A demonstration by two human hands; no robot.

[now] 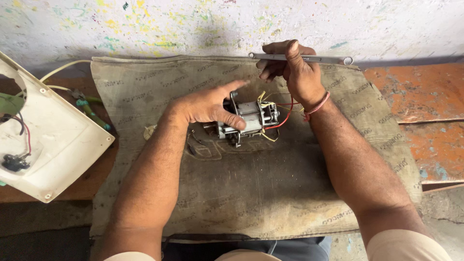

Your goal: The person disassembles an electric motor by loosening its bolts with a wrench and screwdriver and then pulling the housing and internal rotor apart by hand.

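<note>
Sackcloth mat (pixel 251 193) over workbench. Left hand (pixel 208 106), fingers spread, steadying small electric motor (pixel 249 121) with red and yellow leads at mat centre. Right hand (pixel 295 67), fingers closed round double-ended ring spanner (pixel 302 58) at far edge. White fan housing (pixel 53 140) far left.

The motor (pixel 246 121) is bare grey metal, dull and a bit grimy, with thin plastic-coated wires (pixel 285 116) in red and yellow. The spanner (pixel 333 59) is smooth steel with a faint sheen. Under them lies a coarse woven cloth (pixel 232 193), matt, stained and worn. The cover (pixel 58 145) is cream plastic, smooth and scuffed. The table (pixel 415 96) shows rough orange paint, chipped. The wall (pixel 193 24) is matt plaster flecked with paint.
</note>
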